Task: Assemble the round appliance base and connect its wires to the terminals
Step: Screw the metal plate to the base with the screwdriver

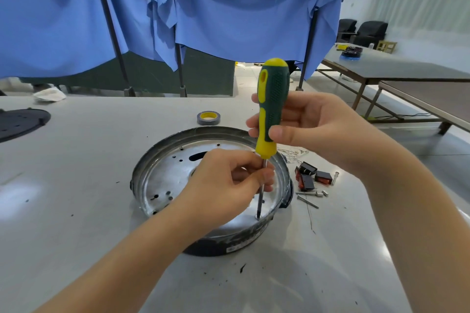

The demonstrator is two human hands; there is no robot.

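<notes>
While both hands (256, 157) grip the screwdriver (270, 109): tape roll (208, 117) behind the base (162, 175), switches (309, 176) and bolts (309, 198) right.

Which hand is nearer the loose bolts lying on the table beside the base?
Right. The right hand grips the screwdriver handle above the bolts; the left hand pinches the shaft over the round base, farther to their left.

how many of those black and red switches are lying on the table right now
3, clustered on the table right of the round base: one at the back, one to the right, one in front. None seems hidden.
</notes>
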